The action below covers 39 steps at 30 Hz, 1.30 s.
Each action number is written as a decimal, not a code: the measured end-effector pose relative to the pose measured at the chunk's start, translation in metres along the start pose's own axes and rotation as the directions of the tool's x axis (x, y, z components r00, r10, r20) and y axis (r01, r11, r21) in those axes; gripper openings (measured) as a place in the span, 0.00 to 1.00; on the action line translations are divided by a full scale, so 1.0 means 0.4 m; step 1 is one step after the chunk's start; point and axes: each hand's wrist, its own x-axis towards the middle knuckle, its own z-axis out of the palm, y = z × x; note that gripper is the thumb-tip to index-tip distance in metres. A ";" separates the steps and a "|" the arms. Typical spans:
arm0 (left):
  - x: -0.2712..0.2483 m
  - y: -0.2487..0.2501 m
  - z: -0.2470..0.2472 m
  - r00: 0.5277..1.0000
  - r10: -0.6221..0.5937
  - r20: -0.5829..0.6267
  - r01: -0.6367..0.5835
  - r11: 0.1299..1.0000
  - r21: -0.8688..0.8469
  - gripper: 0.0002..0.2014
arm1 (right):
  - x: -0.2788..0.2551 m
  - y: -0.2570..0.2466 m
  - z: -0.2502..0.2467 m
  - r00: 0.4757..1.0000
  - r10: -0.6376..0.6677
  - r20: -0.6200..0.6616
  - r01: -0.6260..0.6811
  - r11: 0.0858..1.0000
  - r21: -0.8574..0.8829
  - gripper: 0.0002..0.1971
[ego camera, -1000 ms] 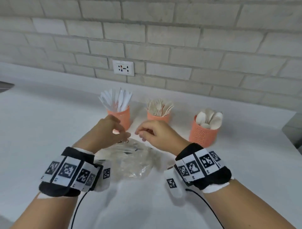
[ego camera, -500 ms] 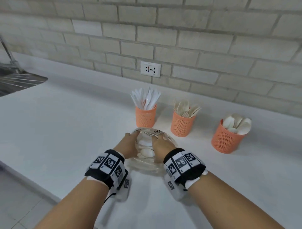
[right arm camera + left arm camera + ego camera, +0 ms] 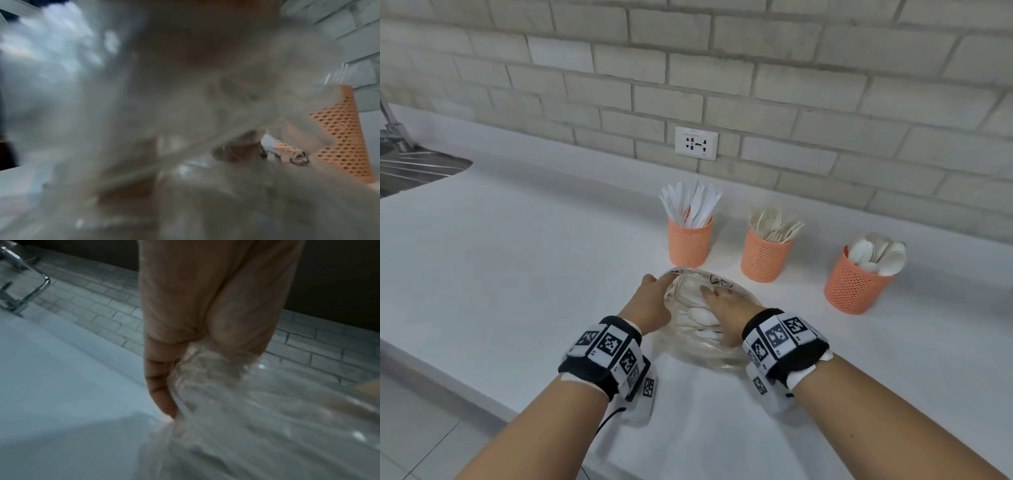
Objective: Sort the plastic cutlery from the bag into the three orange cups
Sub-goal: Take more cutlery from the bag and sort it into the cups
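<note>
A clear plastic bag (image 3: 722, 356) lies on the white counter in front of three orange mesh cups. It holds white spoons (image 3: 700, 315). The cups hold knives (image 3: 690, 243), forks (image 3: 767, 255) and spoons (image 3: 856, 284). My left hand (image 3: 659, 284) pinches the bag's left rim. In the left wrist view the bag (image 3: 267, 418) runs out from between the fingers (image 3: 162, 386). My right hand (image 3: 717, 296) reaches into the bag mouth with its fingers stretched forward. In the right wrist view, blurred bag plastic (image 3: 144, 113) fills most of the picture, with one cup (image 3: 345, 138) beyond it.
A steel sink (image 3: 410, 168) with a tap (image 3: 24, 288) is at the far left. A brick wall with a socket (image 3: 695, 143) runs behind the cups. The counter's front edge (image 3: 465, 394) crosses the lower left, with the floor below it.
A second ago both hands hovered above the bag with curled fingers. They have come down to the bag, the left on the rim and the right into the mouth. Little has moved in the last half second.
</note>
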 end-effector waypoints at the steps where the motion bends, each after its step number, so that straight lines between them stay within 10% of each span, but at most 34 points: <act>1: -0.001 -0.001 -0.003 1.000 0.000 0.006 0.000 1.000 0.010 0.38 | -0.002 0.000 0.001 0.999 0.021 -0.041 -0.020 1.000 0.011 0.50; 8: -0.008 0.018 -0.005 0.998 0.048 0.028 -0.048 0.999 0.016 0.37 | -0.011 -0.005 -0.024 0.989 0.121 0.082 -0.114 0.990 -0.079 0.28; 23: -0.011 0.028 0.008 0.990 0.120 -0.068 -0.122 0.992 -0.021 0.30 | -0.029 0.010 0.012 0.994 0.026 0.106 -0.021 0.999 -0.044 0.37; 29: -0.011 0.020 -0.012 0.989 0.129 -0.067 -0.131 0.991 -0.027 0.32 | -0.033 0.018 0.033 1.000 0.030 0.005 -0.030 0.999 0.022 0.08; 39: -0.024 0.004 -0.023 0.998 0.056 0.027 -0.057 0.996 0.068 0.32 | -0.060 0.063 0.015 0.978 -0.008 -0.209 0.130 0.805 0.579 0.19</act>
